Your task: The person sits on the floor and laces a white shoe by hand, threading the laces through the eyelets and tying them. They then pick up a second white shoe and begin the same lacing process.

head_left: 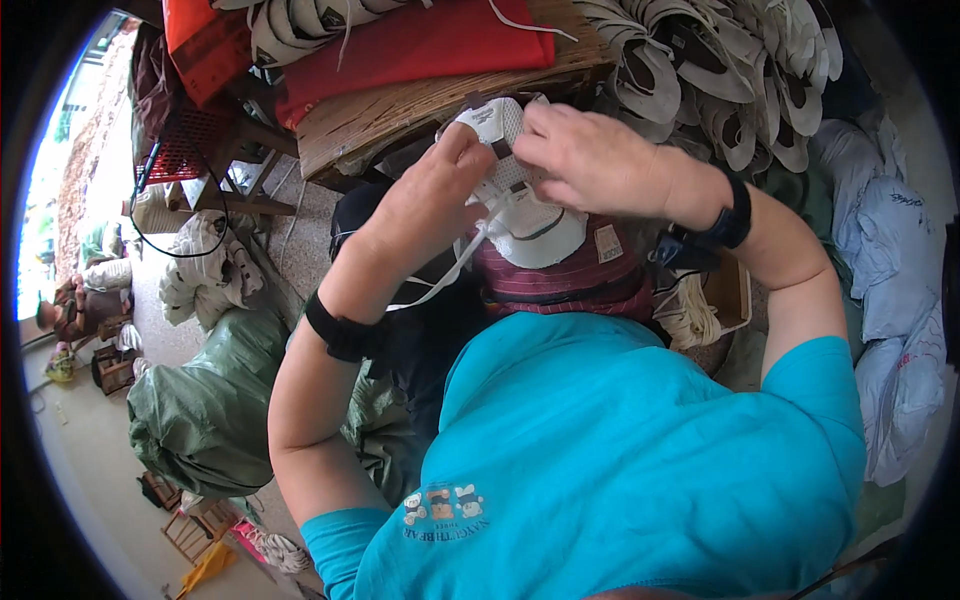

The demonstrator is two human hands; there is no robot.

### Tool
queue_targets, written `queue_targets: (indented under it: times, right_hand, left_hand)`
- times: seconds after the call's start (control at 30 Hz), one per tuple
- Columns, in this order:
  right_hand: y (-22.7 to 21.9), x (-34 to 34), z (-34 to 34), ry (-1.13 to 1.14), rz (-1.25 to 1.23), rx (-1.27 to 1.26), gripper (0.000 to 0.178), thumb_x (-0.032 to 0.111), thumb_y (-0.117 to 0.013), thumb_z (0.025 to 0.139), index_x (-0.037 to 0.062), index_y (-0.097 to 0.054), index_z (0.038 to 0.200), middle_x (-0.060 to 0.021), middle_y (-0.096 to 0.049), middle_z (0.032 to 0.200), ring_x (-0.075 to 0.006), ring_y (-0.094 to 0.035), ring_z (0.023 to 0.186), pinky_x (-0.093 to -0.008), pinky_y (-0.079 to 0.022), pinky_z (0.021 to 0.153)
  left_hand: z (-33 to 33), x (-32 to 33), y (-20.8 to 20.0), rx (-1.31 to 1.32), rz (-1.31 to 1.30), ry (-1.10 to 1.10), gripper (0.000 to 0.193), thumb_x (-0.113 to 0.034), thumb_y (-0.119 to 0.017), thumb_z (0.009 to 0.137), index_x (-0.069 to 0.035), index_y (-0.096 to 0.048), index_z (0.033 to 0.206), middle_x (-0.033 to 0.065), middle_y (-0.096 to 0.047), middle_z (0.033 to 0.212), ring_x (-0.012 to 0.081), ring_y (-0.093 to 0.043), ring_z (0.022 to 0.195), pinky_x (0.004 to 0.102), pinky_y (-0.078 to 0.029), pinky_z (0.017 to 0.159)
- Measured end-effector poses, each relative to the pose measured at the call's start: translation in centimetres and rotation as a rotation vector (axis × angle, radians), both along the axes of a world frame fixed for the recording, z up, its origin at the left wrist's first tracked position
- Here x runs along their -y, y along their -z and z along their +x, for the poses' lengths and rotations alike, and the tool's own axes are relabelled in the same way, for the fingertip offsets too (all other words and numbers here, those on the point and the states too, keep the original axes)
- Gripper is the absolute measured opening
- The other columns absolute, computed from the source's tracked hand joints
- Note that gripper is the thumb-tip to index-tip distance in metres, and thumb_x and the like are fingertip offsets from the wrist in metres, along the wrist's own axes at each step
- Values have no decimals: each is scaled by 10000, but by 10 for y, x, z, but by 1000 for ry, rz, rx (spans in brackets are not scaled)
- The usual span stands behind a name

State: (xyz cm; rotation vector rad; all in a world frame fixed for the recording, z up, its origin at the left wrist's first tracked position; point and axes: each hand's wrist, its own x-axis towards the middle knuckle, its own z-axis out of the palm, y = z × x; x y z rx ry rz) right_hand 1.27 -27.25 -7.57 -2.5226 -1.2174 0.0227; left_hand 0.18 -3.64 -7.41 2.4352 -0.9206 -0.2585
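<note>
A white shoe upper (545, 247) with brown trim rests on my lap, over striped maroon cloth (515, 279), its rounded toe toward me. My left hand (425, 205) is closed at its left side, fingers curled in near the tongue. From below those fingers a white shoelace (452, 273) trails down to the left. On the opposite side my right hand (600, 165) pinches the upper's edge by the eyelets, fingers bent. Whether either fingertip also grips the lace is hidden.
Just beyond my hands stands a wooden table (400, 108) with red cloth (420, 50) on it. Many pale shoe uppers (700, 70) are piled at the far right. A bundle of laces (690, 315) lies in a box by my right side. Green sacks (215, 400) fill the left.
</note>
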Motion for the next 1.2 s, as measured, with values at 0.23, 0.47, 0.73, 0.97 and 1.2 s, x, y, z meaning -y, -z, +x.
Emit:
queue_targets:
  times: [0.23,0.47,0.73,0.97,1.2]
  right_hand:
    - [-19,-8,40,-151,-247,-246,377,98,-794,706,42,-568,1002,-93,-541,1094,-325,-601,1028,-443,-513,845]
    - [-23,-12,54,-238,-337,-305,325,103,-815,665,34,-604,902,-81,-551,1064,-310,-594,1034,-440,-507,848]
    - [0,2,46,-238,-27,-285,367,103,-828,652,41,-541,872,-83,-491,1022,-290,-542,1011,-406,-474,846]
    - [8,9,45,-230,90,-323,377,88,-825,663,46,-538,903,-72,-471,1034,-274,-524,1005,-388,-470,838]
    - [14,10,48,-244,121,-353,367,94,-819,673,53,-550,919,-68,-467,1048,-254,-519,992,-371,-467,820]
  left_hand:
    - [16,1,7,89,186,152,285,-133,-781,710,-84,-609,933,84,-545,1012,294,-587,981,411,-446,866]
    - [8,3,28,163,8,53,236,-125,-760,703,-76,-615,882,88,-548,965,312,-584,942,428,-484,821]
    - [1,8,22,170,88,-63,114,-200,-671,823,-88,-688,813,98,-600,872,315,-603,948,422,-506,820]
    - [13,7,39,-119,-102,-167,180,-211,-740,808,-35,-710,786,87,-578,839,267,-599,834,367,-498,724]
    - [1,20,42,10,-105,-386,251,-265,-765,796,-26,-702,751,92,-574,830,250,-589,825,370,-483,716]
